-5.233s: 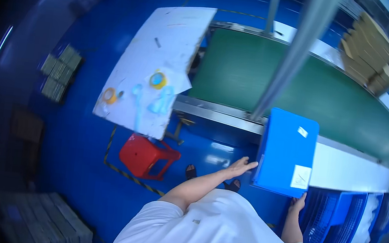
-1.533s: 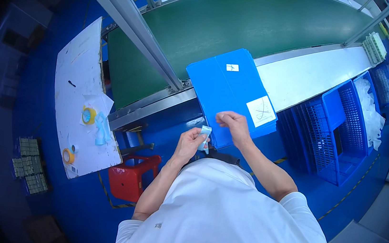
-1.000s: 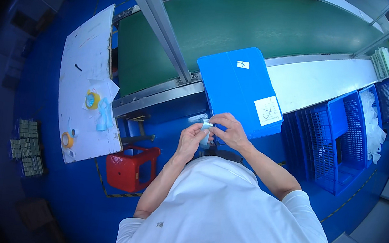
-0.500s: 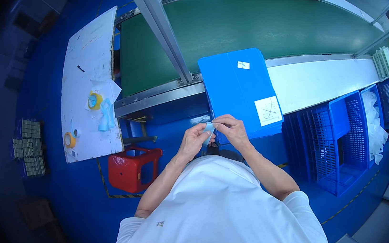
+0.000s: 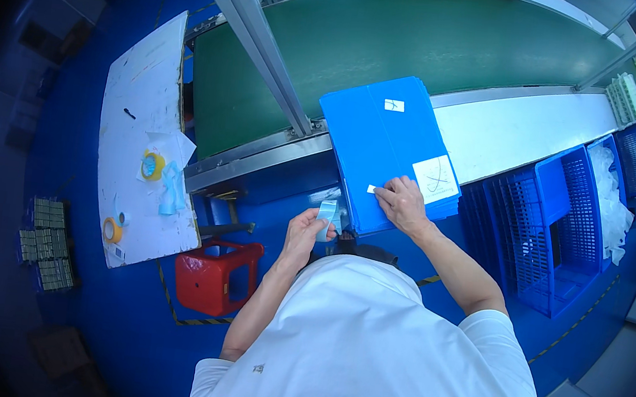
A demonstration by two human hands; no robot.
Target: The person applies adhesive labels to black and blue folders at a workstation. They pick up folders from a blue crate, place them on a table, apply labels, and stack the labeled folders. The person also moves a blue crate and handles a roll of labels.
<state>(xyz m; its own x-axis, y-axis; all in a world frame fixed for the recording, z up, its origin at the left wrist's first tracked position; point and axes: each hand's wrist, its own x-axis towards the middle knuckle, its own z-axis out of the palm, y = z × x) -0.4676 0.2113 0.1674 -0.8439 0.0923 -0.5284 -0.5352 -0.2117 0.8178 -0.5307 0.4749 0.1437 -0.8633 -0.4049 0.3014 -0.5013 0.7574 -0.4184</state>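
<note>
My left hand (image 5: 301,233) is closed around a folded light-blue strip (image 5: 328,212), which looks thin and glossy, just off the near left edge of the blue sheets. With its fingers together, my right hand (image 5: 405,205) pinches a small white sticker (image 5: 371,190) against the stack of blue plastic sheets (image 5: 368,137). The stack lies at the edge of the bench. On its top sheet are a large white paper label (image 5: 436,179) with a dark pen mark and a smaller white label (image 5: 394,105) farther up.
A green conveyor belt (image 5: 431,35) runs behind, with a metal post (image 5: 254,34) rising before it. At left, a worn white table (image 5: 139,84) holds a yellow tape roll (image 5: 153,166). A red stool (image 5: 202,283) stands below; blue crates (image 5: 558,226) sit at right.
My hands have parted. The right hand has moved up and right onto the blue sheets with the small white sticker, while my left hand has drawn slightly left with the light-blue strip.
</note>
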